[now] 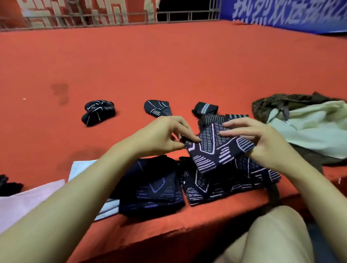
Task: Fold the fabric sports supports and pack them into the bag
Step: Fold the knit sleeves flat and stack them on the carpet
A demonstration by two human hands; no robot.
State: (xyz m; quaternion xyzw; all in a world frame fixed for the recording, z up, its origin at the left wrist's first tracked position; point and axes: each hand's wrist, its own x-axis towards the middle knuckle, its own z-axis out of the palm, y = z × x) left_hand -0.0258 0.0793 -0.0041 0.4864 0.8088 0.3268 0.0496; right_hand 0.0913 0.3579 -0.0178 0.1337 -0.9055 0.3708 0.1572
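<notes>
Knit fabric is what both hands are working: a dark sports support [213,147] with pale line patterning, held up just above the red felt tabletop [171,61] at about 1 o'clock from the person's lap. The left hand [160,134] pinches its left corner between thumb and fingertips, while the right hand [267,143] grips the right edge with the thumb under and the fingers curled over the top. Directly below, toward 6 o'clock, sit two flat stacks of folded supports [152,190] and [226,181], side by side and touching. Further out, a bundled support [99,112] lies at 10 o'clock, another loose one [157,108] at 11 o'clock, and a striped one [204,108] at 12 o'clock. The bag [312,125], pale green with a dark mesh flap, slumps at 2 o'clock, close beside the held piece. Judging by its drape, the support seems light, soft and stretchy, not slippery and not fragile; it will likely sag unless taken at opposite corners or edges, and a fold probably needs pressing flat to stay put.
</notes>
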